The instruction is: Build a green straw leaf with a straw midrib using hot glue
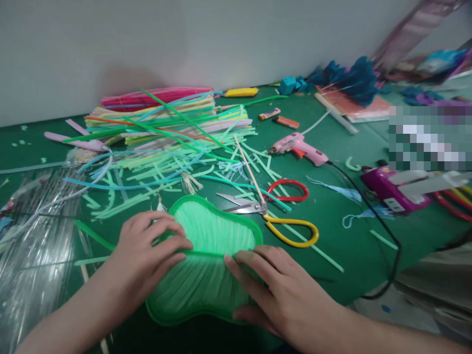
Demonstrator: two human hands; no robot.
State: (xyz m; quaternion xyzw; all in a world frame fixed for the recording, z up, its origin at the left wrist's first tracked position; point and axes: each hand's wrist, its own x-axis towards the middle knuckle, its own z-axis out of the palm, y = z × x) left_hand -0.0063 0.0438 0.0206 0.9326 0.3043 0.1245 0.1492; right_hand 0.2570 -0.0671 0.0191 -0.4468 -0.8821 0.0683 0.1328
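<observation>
A green fan-like panel (pixel 210 228), pale green inside with a dark green fuzzy rim and a strip across its middle, lies at the near edge of the table. My left hand (pixel 151 246) grips its left side, fingertips at the strip's left part. On the right side, my right hand (pixel 269 285) holds the panel, its fingertips at the strip's right end. Just beyond the panel are open scissors (pixel 260 209) with one red and one yellow handle, and a thin wooden stick (pixel 249 167) rests across them.
Piled pipe cleaners (pixel 165 118) and cut green pieces lie behind. A pink glue gun (pixel 300 147) with a black cord, two lighters (pixel 285 122) and a purple device (pixel 394 189) are on the right. Clear plastic wrapping (pixel 40 260) covers the left of the green table (pixel 339 226).
</observation>
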